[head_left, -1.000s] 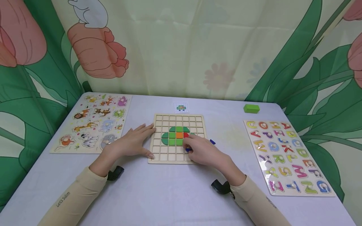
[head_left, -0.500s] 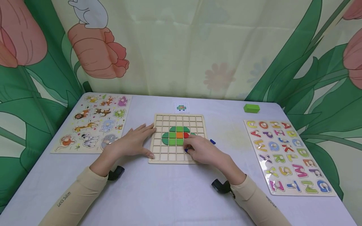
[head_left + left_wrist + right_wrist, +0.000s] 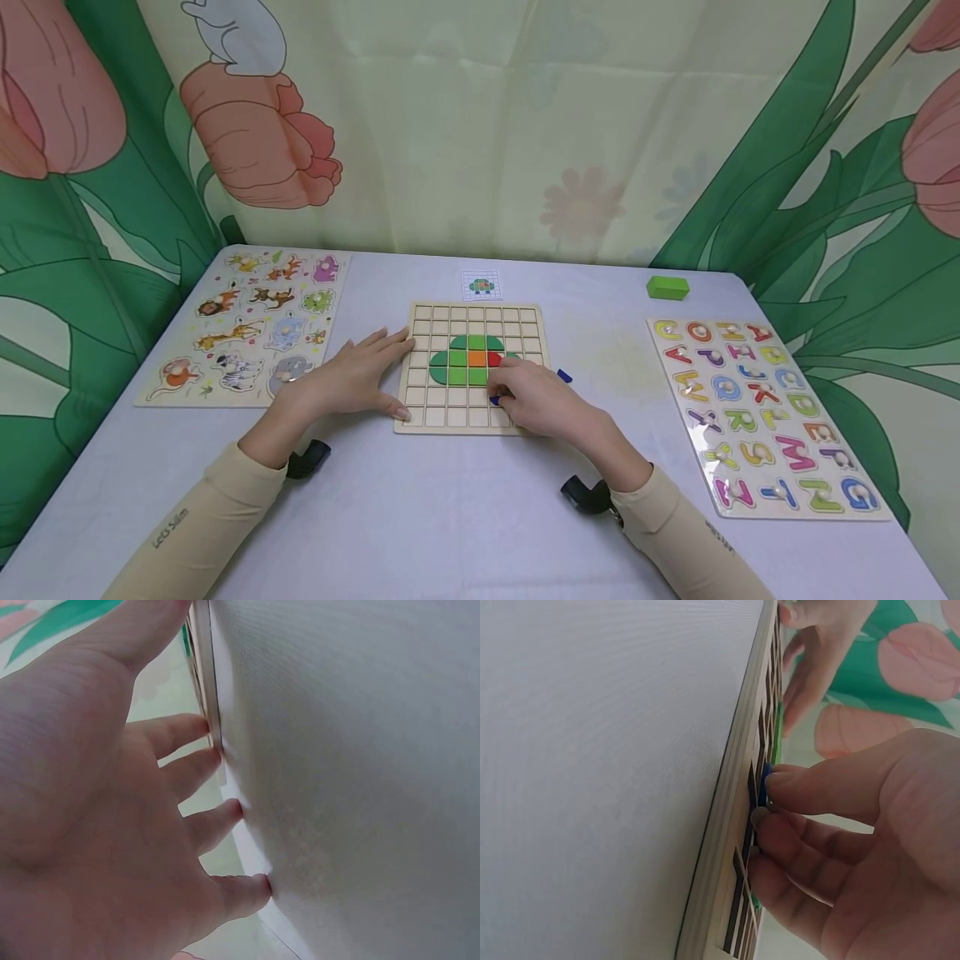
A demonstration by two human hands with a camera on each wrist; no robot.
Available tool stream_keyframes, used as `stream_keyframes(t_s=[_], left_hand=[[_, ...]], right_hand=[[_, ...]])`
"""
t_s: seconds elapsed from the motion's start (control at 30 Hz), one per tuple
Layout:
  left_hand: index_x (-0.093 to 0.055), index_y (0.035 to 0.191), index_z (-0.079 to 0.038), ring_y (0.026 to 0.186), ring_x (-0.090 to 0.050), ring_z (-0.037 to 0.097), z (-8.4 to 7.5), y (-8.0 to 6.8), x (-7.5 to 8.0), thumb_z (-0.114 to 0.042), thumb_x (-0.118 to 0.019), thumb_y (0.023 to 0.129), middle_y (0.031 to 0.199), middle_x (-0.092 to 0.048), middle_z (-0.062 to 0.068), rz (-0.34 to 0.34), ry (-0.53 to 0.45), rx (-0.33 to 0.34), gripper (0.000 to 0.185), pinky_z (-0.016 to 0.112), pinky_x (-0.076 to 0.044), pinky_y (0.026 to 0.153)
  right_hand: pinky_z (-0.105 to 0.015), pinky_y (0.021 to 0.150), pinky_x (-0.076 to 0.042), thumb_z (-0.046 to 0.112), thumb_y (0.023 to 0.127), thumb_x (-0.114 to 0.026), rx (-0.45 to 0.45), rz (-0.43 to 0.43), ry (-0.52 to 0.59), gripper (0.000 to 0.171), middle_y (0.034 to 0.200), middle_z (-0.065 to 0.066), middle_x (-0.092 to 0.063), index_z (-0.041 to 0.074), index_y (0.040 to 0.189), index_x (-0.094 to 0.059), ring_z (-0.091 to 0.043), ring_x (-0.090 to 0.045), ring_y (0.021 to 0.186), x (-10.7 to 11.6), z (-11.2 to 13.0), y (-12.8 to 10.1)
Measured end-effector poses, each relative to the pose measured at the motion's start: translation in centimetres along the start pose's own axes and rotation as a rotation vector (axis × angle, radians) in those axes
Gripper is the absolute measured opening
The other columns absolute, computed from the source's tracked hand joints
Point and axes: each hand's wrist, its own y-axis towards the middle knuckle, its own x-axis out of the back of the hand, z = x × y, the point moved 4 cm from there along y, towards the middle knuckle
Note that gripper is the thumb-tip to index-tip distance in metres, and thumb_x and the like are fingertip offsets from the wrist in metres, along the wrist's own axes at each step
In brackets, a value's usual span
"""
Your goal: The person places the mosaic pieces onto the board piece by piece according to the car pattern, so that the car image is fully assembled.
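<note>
A wooden grid board point(image 3: 442, 412) lies mid-table with green, orange and red tiles point(image 3: 467, 360) set in its middle cells. My right hand point(image 3: 534, 400) rests on the board's lower right part and pinches a small blue piece point(image 3: 494, 401) between thumb and fingers; in the right wrist view the blue piece point(image 3: 764, 784) sits against the board's cells point(image 3: 739, 847). My left hand point(image 3: 358, 375) lies flat with straight fingers on the board's left edge; the left wrist view shows its fingers point(image 3: 217, 817) pressing on the table by that edge.
An animal puzzle board point(image 3: 247, 325) lies at the left and an alphabet puzzle board point(image 3: 757, 412) at the right. A green block point(image 3: 667, 287) and a small pattern card point(image 3: 480, 285) sit toward the back. Another blue piece point(image 3: 564, 377) lies just right of the grid.
My right hand has shifted slightly up and left over the board with the blue piece. The left hand has stayed put.
</note>
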Motion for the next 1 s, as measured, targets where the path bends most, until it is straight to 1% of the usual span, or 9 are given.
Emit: stream_keyframes(t_s=[0.17,0.3,0.4,0.6,0.73,0.83,0.93,1.0], left_hand=[[-0.029,0.157,-0.018,0.155,-0.012,0.038,-0.1,0.0,0.0,-0.067,-0.081,0.064,0.168,-0.017,0.003,0.000,0.003,-0.001,0.117,0.075,-0.013,0.115],[-0.029,0.157,-0.018,0.155,-0.012,0.038,0.0,0.1,0.0,-0.067,-0.080,0.064,0.168,-0.017,0.003,0.000,0.004,-0.001,0.117,0.075,-0.013,0.115],[-0.030,0.157,-0.018,0.155,-0.012,0.038,0.0,0.1,0.0,-0.067,-0.081,0.064,0.168,-0.017,0.003,-0.001,0.003,0.001,0.117,0.075,-0.013,0.115],[-0.030,0.157,-0.017,0.155,-0.013,0.039,0.0,0.1,0.0,-0.067,-0.081,0.064,0.168,-0.017,0.004,-0.001,0.002,0.004,0.118,0.076,-0.013,0.115],[-0.029,0.158,-0.018,0.155,-0.012,0.038,0.0,0.1,0.0,-0.067,-0.081,0.064,0.168,-0.016,0.003,0.004,-0.004,0.009,0.118,0.075,-0.012,0.115],[-0.029,0.158,-0.018,0.155,-0.011,0.038,0.1,0.1,0.0,-0.065,-0.081,0.064,0.168,-0.016,0.003,0.008,-0.012,0.011,0.117,0.075,-0.011,0.115],[-0.029,0.158,-0.018,0.155,-0.011,0.038,0.0,0.1,0.0,-0.065,-0.081,0.064,0.168,-0.016,0.003,0.010,-0.018,0.008,0.117,0.074,-0.010,0.116],[-0.029,0.158,-0.018,0.155,-0.011,0.038,0.0,0.1,0.0,-0.065,-0.081,0.064,0.168,-0.016,0.003,0.010,-0.018,0.007,0.117,0.074,-0.011,0.116]], right_hand=[[-0.029,0.079,-0.051,0.004,0.090,-0.063,0.001,-0.005,-0.010,0.018,0.092,0.009,-0.067,0.017,0.093,-0.074,-0.010,-0.058,0.086,0.5,-0.2,-0.1],[-0.027,0.072,-0.049,0.002,0.090,-0.062,-0.025,-0.022,0.016,0.018,0.086,0.006,-0.066,0.014,0.095,-0.075,-0.013,-0.054,0.080,1.8,-0.6,-0.3],[-0.027,0.069,-0.048,0.000,0.088,-0.061,-0.055,-0.033,0.046,0.020,0.087,0.002,-0.065,0.011,0.098,-0.074,-0.015,-0.055,0.079,2.9,-1.3,-0.5],[-0.029,0.070,-0.049,0.002,0.091,-0.061,-0.131,-0.045,0.078,0.020,0.092,-0.002,-0.066,0.008,0.106,-0.073,-0.019,-0.058,0.083,4.8,-3.6,-1.0],[-0.029,0.069,-0.050,0.004,0.092,-0.063,-0.190,-0.038,0.050,0.020,0.095,-0.005,-0.067,0.008,0.109,-0.072,-0.020,-0.058,0.083,5.2,-5.1,-1.2],[-0.030,0.068,-0.049,0.003,0.092,-0.062,-0.245,-0.009,0.009,0.022,0.095,-0.006,-0.066,0.009,0.110,-0.072,-0.021,-0.057,0.082,5.1,-6.0,-1.4],[-0.031,0.069,-0.049,0.000,0.089,-0.060,-0.281,0.036,-0.033,0.025,0.095,-0.006,-0.065,0.010,0.108,-0.072,-0.021,-0.057,0.083,4.6,-6.6,-1.5],[-0.031,0.070,-0.048,-0.004,0.086,-0.059,-0.288,0.056,-0.052,0.029,0.093,-0.004,-0.064,0.011,0.107,-0.072,-0.021,-0.056,0.084,4.3,-7.0,-1.4]])
